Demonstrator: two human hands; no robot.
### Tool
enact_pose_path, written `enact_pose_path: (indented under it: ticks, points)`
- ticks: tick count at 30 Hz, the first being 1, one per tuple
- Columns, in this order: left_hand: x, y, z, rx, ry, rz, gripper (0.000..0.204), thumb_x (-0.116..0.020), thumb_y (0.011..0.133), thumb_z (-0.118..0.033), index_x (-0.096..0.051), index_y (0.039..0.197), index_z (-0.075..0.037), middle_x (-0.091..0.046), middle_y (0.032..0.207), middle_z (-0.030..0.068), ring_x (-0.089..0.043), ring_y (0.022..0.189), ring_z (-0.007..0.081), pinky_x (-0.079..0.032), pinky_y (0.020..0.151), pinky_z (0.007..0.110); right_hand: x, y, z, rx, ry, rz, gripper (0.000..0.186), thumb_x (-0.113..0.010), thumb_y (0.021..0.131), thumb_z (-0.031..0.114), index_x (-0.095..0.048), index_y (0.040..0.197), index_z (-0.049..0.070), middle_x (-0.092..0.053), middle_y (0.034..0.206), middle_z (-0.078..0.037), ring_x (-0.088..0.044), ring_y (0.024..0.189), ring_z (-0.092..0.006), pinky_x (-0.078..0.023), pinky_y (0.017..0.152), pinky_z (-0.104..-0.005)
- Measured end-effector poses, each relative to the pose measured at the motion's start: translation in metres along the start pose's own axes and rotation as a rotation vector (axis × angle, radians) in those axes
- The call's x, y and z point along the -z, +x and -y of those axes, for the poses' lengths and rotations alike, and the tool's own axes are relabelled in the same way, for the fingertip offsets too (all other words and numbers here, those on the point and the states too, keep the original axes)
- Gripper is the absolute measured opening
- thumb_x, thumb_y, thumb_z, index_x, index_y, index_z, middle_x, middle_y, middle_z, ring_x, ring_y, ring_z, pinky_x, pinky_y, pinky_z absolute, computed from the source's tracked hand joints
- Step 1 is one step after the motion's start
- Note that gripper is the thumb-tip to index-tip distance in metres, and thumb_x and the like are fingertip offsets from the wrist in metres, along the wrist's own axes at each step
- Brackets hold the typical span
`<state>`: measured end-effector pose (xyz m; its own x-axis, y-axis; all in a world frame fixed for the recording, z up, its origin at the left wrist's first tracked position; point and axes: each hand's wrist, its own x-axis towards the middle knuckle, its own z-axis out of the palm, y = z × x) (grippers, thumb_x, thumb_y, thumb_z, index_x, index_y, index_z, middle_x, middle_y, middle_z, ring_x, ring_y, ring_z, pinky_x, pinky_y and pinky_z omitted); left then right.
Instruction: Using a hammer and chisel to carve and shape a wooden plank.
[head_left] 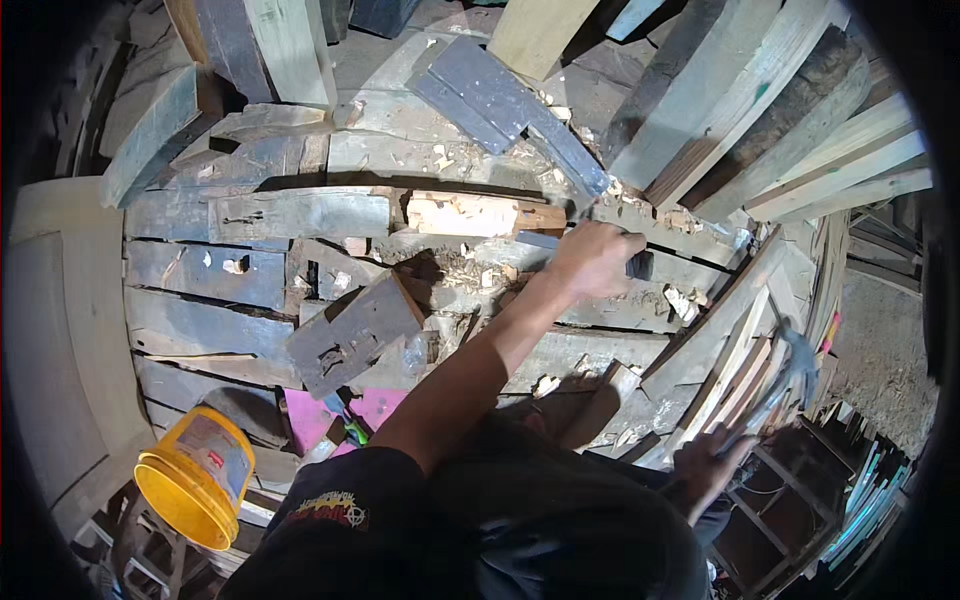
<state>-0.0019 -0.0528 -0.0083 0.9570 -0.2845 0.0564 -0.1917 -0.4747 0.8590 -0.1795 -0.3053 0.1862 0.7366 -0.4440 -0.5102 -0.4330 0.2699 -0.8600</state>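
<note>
Stretched out over the plank surface, my left hand (pixel 595 255) is closed around what looks like a chisel. Its flat bluish blade (pixel 537 239) points left, and a dark handle end (pixel 640 265) shows at the other side of the fist. By the blade lies a wooden block (pixel 465 214) whose face is freshly chipped and pale. At the lower right, my right hand (pixel 710 462) is wrapped around the handle of a hammer, with the grey hammer head (pixel 800 365) raised to its upper right. The fingers there are partly in shadow.
Weathered planks (pixel 205 325) carry scattered wood chips. A notched grey board (pixel 355 335) lies left of my arm, near a green-handled tool (pixel 355 432) and a pink sheet (pixel 305 420). A yellow bucket (pixel 190 480) stands lower left. Thick timbers (pixel 730 100) lean in at the upper right.
</note>
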Motion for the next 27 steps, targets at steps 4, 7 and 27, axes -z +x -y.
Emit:
enact_pose_path:
  ticks: [4, 7, 27]
  points:
    - [0.004, -0.001, -0.001, -0.003, 0.007, 0.019, 0.054, -0.087, 0.078, -0.047, -0.074, 0.115, -0.009, -0.075, 0.086, 0.0206, -0.076, 0.087, 0.0396, -0.061, 0.085, 0.052, -0.041, 0.006, 0.018, 0.269, 0.181, -0.085, 0.063, -0.04, 0.103, 0.077, -0.039, 0.072, 0.021, -0.025, 0.049, 0.008, -0.021, 0.036, -0.0059, -0.012, 0.033, -0.0259]
    - [0.001, 0.001, 0.0, 0.006, 0.01, 0.045, 0.044, -0.085, 0.079, -0.035, -0.075, 0.113, -0.009, -0.075, 0.086, 0.0213, -0.076, 0.087, 0.0393, -0.061, 0.086, 0.051, -0.071, 0.004, -0.033, 0.124, 0.209, -0.208, 0.063, -0.041, 0.104, 0.073, -0.043, 0.069, 0.021, -0.027, 0.047, 0.007, -0.024, 0.037, -0.0101, -0.022, 0.036, -0.0327]
    - [0.009, -0.001, -0.004, -0.001, 0.034, 0.019, 0.046, -0.082, 0.08, -0.033, -0.073, 0.117, -0.008, -0.074, 0.092, 0.0206, -0.076, 0.089, 0.0388, -0.062, 0.084, 0.051, 0.003, 0.034, -0.082, 0.246, -0.579, -0.156, 0.031, -0.061, 0.102, 0.047, -0.056, 0.116, 0.02, -0.055, 0.087, -0.003, -0.051, 0.07, -0.022, -0.042, 0.059, -0.0376]
